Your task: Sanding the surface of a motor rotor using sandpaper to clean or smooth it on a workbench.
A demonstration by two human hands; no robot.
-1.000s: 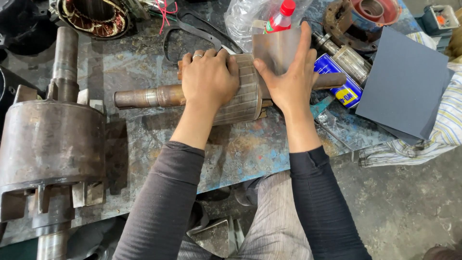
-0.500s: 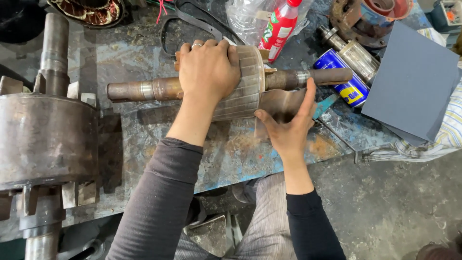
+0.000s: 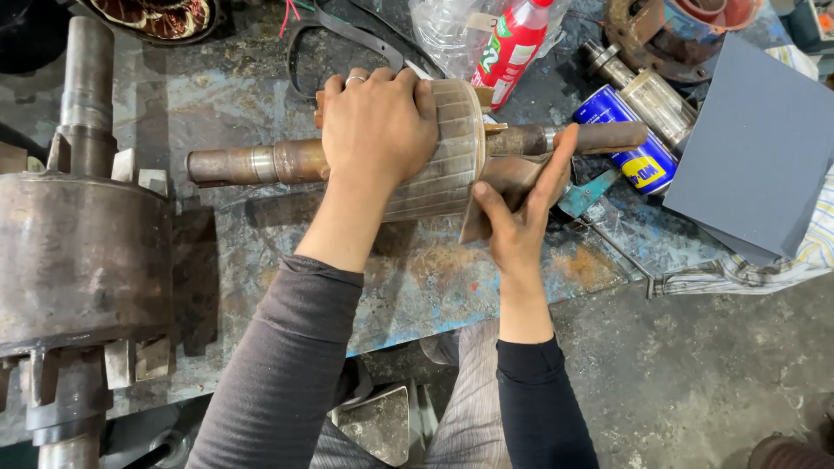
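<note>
Since half a second ago the right hand (image 3: pixel 521 221) has wrapped brown abrasive paper (image 3: pixel 504 182) around the shaft — left hand (image 3: pixel 378 126) clamps the ribbed grey steel rotor (image 3: pixel 447 152) on the rusty bench (image 3: pixel 417 278); firm, even rubbing suits.

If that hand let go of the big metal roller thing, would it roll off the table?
Probably it would roll: the rotor is a round drum on a round shaft. It looks like solid metal, so likely heavy. The left hand presses on top, seemingly steadying it, while the right hand holds sandpaper against its shaft.
</note>
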